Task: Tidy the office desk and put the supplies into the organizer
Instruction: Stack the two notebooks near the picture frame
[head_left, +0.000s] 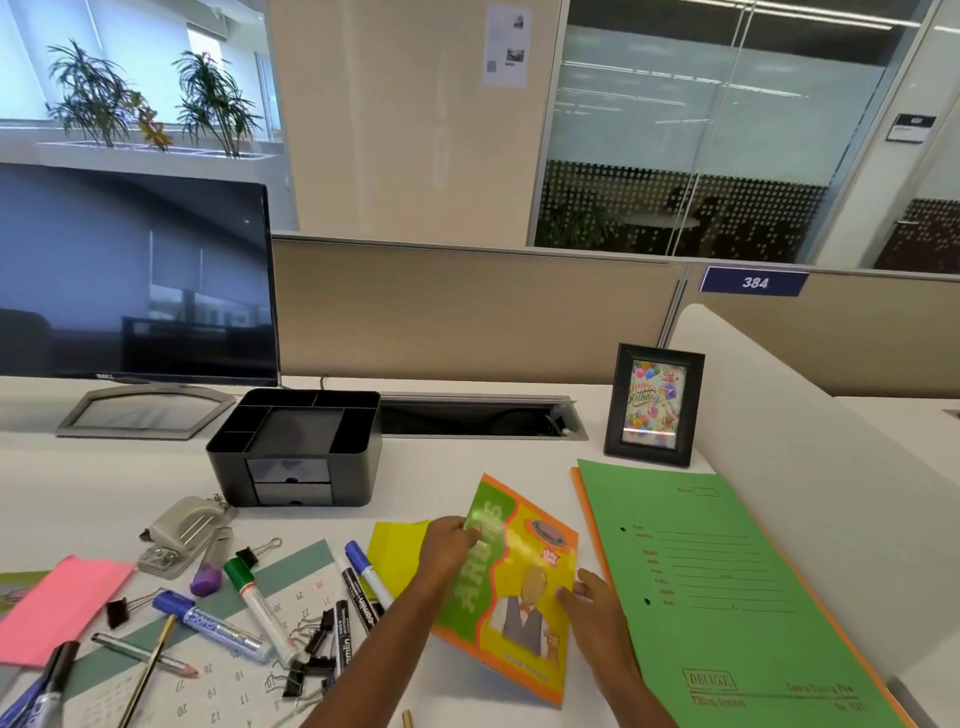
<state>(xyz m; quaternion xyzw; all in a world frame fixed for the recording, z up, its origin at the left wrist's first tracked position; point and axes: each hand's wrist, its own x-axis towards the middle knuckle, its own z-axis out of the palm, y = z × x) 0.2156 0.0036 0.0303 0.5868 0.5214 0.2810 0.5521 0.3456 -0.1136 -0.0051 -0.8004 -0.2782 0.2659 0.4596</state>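
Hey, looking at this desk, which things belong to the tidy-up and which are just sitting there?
Part of the job: black organizer, markers, binder clips, hole punch, pencil, green folder, booklet held by left hand and right hand.
Just there: monitor, photo frame, plants, 384 sign.

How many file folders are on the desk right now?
2: a green folder on the right of the desk, and an orange folder directly beneath it, only its edges showing. More could be hidden underneath.
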